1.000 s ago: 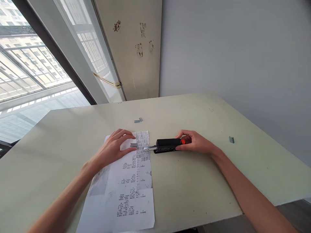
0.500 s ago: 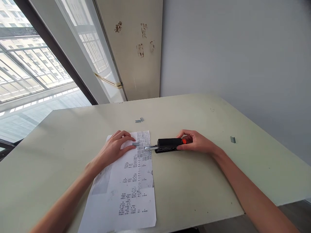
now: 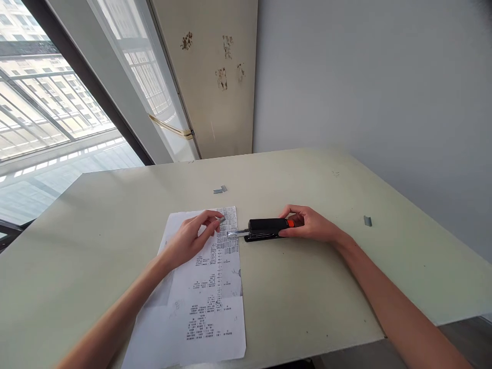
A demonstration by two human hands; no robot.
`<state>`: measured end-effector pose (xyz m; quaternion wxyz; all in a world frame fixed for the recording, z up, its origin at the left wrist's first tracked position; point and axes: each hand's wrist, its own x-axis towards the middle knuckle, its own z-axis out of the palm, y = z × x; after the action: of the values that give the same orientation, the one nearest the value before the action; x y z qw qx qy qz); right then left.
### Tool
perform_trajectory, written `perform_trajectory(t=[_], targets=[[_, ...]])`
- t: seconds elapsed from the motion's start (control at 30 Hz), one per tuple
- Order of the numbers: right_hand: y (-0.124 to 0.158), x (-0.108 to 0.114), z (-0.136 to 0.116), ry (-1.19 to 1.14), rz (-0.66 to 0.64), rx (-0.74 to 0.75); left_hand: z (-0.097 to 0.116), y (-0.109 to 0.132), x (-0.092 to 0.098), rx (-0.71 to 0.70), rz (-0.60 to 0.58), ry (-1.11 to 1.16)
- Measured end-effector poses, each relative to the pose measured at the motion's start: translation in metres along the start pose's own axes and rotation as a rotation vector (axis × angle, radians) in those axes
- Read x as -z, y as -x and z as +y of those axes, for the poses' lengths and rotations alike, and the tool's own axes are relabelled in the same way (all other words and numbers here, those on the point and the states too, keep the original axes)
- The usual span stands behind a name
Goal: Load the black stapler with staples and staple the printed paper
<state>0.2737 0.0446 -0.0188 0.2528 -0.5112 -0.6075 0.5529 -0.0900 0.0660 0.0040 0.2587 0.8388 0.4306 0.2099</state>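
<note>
Between thumb and fingers, my left hand [image 3: 195, 233] pinches a small grey strip of staples [image 3: 222, 219] above the printed paper [image 3: 207, 312]. My right hand [image 3: 309, 224] grips the rear of a black stapler [image 3: 265, 226] with an orange-red part near its back end. The stapler lies on its side of the sheet, just right of the paper's edge. From its front a metal tray [image 3: 237, 233] sticks out to the left, its tip over the paper's printed block.
Two short staple strips [image 3: 220, 190] lie beyond the paper on the pale table [image 3: 307, 287]. Another staple strip [image 3: 368, 221] sits to the right, past my right hand. A grey wall [image 3: 365, 77] rises behind, with a window [image 3: 49, 97] at the left.
My left hand has picked the staple strip up off the paper and moved slightly right, towards the stapler's tray. My right hand and the stapler look unmoved.
</note>
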Motion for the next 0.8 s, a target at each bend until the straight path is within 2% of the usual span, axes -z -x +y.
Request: perform_trajectory(t=[0.17,0.37,0.57,0.8], targets=[[0.001,-0.001,-0.003,0.002,0.001,-0.007,0.013,0.000,-0.008,-0.021,-0.033,-0.006],[0.003,-0.002,-0.005,0.003,0.005,-0.016,0.015,0.001,-0.010,-0.032,0.006,0.022],[0.003,-0.001,-0.004,0.030,0.005,-0.022,0.012,0.004,-0.013,-0.017,0.101,0.017],[0.003,-0.002,-0.004,0.030,0.014,-0.026,0.013,0.006,-0.021,-0.149,0.139,-0.089]])
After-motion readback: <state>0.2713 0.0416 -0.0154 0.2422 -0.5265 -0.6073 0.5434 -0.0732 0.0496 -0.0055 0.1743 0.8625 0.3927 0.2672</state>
